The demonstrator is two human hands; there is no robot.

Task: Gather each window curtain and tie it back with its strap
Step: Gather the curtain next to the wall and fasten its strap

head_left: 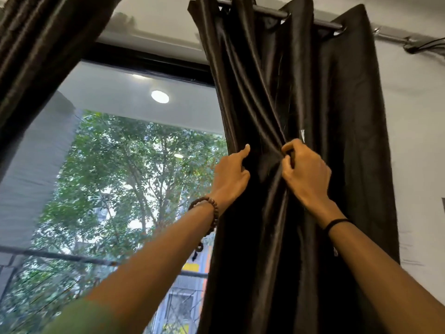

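Note:
A dark brown satin curtain point(301, 92) hangs from a metal rod point(327, 22) at the right side of the window, bunched into folds. My left hand point(232, 175) grips the curtain's left edge, thumb raised against the cloth and fingers hidden behind it. My right hand point(305, 169) pinches a gathered fold at the curtain's middle, fingers curled round it. Both hands are at the same height, with the fabric pulled in between them. A second dark curtain point(41, 51) hangs at the upper left. I see no separate strap; a small white tag point(302, 135) shows just above my right hand.
The window point(134, 165) shows trees and buildings outside, with a horizontal rail point(55, 255) low down. A white wall point(419, 141) lies right of the curtain, and a black cable point(426, 45) hangs near the rod's bracket.

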